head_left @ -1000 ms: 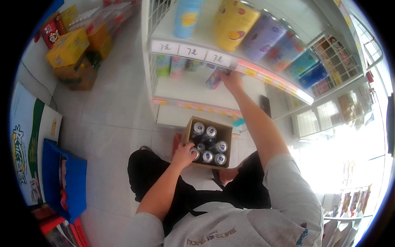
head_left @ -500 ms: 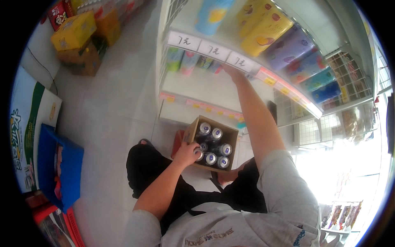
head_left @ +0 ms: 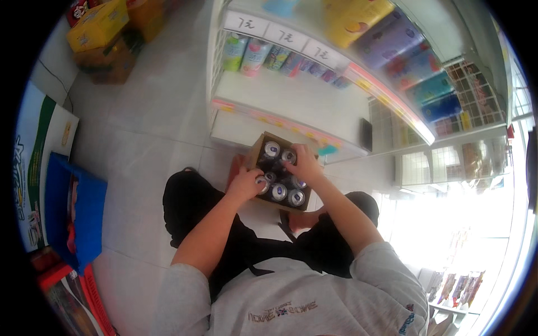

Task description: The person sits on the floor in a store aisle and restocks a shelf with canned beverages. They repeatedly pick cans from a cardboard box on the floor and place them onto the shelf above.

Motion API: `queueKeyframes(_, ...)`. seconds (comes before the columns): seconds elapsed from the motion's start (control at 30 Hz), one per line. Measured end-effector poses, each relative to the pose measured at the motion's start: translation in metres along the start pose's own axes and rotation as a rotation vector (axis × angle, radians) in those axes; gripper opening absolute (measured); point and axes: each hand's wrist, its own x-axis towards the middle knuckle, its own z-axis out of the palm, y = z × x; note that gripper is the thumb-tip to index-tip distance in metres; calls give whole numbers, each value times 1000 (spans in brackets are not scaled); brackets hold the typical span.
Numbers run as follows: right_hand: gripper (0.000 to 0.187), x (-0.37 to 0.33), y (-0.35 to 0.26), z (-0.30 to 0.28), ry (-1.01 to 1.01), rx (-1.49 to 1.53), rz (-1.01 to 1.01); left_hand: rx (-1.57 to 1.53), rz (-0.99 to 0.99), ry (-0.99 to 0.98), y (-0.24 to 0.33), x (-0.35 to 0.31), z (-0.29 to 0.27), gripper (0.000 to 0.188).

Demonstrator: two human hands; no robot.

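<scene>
Pale floor tiles [head_left: 145, 123] stretch before a white shelf unit [head_left: 291, 103] as we bend, in grey shirt [head_left: 314, 291] and black trousers [head_left: 193, 210], over an open cardboard box [head_left: 256, 150]. It sits near the bottom shelf, ahead of our knees, with silver-topped dark cans [head_left: 279, 192] standing inside, lids up. Our right hand [head_left: 304, 166] reaches in from the right, thumb and fingers closed about the top of one can [head_left: 288, 157] in the far row. Our left hand [head_left: 245, 183] curls over the box's left side, fingertips at a nearer can [head_left: 261, 183] (whether they grip it or merely rest there, we cannot tell). Both hands are at the box, near each other but apart. Above, a green can [head_left: 234, 53] and a pink-and-blue can [head_left: 255, 57] stand at the left of the lower shelf; yellow cans [head_left: 358, 19] and purple cans [head_left: 389, 45] fill part of the shelf overhead. To our left, a blue bin [head_left: 84, 207] stands well apart, beyond it a yellow carton [head_left: 98, 25] atop a brown one.
</scene>
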Motion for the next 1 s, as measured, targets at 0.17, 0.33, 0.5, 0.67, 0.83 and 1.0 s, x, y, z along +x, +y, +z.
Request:
queueKeyframes(0.17, 77, -4, 2, 26, -119, 104, 236, 40, 30, 25, -6, 5, 1, 43)
queueKeyframes(0.33, 77, 2, -11, 17, -97, 21, 247, 68, 41, 61, -13, 5, 0, 44)
queueKeyframes(0.5, 74, -9, 11, 1, 65, 87, 174, 34, 52, 44, -10, 4, 3, 43)
queueKeyframes(0.67, 72, -2, 10, -44, 394, 497, 83, 26, 67, 53, -17, 5, 7, 42)
queueKeyframes(0.83, 71, 45, 33, -78, 752, 614, 22, 39, 31, 21, -4, 4, 5, 43)
queueKeyframes(1.0, 71, 97, 13, -108, 768, 551, 129, 28, -20, 3, -2, 3, 4, 46)
